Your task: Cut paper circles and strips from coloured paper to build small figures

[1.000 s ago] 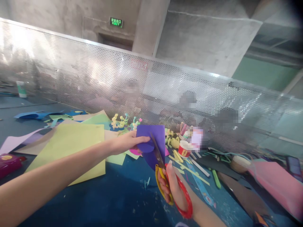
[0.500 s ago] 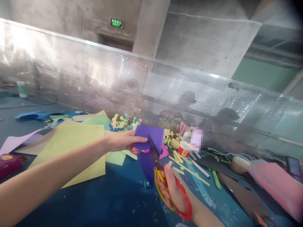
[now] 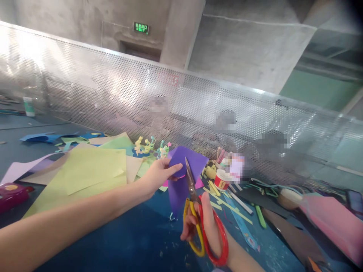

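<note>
1. Over the blue table (image 3: 119,241), my left hand (image 3: 159,174) pinched the purple paper (image 3: 181,177) at its upper left edge, thumb & fingers closed on it, sheet held up off the surface.
2. My right hand (image 3: 208,230) gripped the scissors (image 3: 198,215), fingers thru the red & yellow loops; blades looked nearly closed, tip in the sheet.
3. Paper seemed light, thin, floppy; I judged it best held close to the cut line so it wouldn't sag or tear.
4. Nearby: matte yellow-green sheets (image 3: 85,170), paper strips (image 3: 224,202), small red cup (image 3: 221,180), perforated metal screen (image 3: 113,90) behind.
</note>
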Demonstrator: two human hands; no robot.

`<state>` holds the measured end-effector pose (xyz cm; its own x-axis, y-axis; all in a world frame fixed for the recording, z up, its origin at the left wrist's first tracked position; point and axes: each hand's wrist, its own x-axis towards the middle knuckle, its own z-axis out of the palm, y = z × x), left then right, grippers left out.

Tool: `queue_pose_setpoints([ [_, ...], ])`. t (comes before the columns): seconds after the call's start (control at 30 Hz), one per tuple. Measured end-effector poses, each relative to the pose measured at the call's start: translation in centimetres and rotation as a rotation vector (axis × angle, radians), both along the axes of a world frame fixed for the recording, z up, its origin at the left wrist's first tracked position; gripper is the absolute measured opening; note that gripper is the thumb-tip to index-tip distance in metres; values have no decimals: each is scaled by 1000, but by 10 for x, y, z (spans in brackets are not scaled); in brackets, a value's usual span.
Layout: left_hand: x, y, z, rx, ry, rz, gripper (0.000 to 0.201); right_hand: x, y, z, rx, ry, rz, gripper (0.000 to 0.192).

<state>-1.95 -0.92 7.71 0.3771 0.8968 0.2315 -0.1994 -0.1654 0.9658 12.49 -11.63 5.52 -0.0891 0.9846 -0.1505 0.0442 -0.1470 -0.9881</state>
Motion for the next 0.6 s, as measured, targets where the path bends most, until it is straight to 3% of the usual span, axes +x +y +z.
queue_pose_setpoints([
  [0.17, -3, 4, 0, 103, 81, 45, 27, 3, 1, 3, 51, -88, 40, 60],
  [0.33, -2, 2, 1, 86, 53, 42, 24, 3, 4, -2, 42, -107, 32, 60],
  [0.6, 0, -17, 6, 36, 98, -27, 25, 1, -5, 24, 213, -400, 44, 65],
])
